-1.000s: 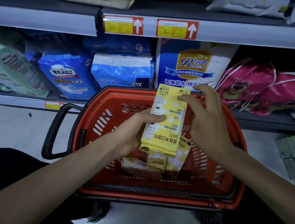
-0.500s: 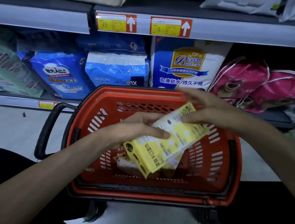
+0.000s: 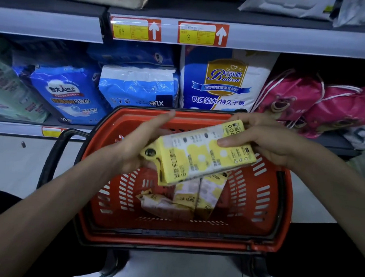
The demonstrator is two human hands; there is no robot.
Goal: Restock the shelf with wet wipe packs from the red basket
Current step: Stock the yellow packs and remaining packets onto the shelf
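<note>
**Yellow pack held over the red basket**

Head view: you hold one yellow wet wipe pack (image 3: 200,150) above the red basket (image 3: 280,211), tilted so its right end sits higher than its left. Your right hand (image 3: 270,143) grips the upper right end, thumb pressed on the printed face and fingers wrapped behind. Your left hand (image 3: 137,143) cups the lower left end from behind and below, fingers extended along the pack's far edge (the palm is mostly hidden by the pack, so how firmly it holds is hard to tell).

Down in the basket lie more yellow packs (image 3: 185,199), leaning against one another near the middle of the floor. The basket's black handle (image 3: 53,154) arcs out on its left side.

Beyond the basket, the shelf (image 3: 294,40) edge carries two red-and-yellow price tags (image 3: 203,34). Under it stand blue packs (image 3: 69,94), a white and blue bag (image 3: 225,85), and pink bear-print bags (image 3: 306,104) to the right.
</note>
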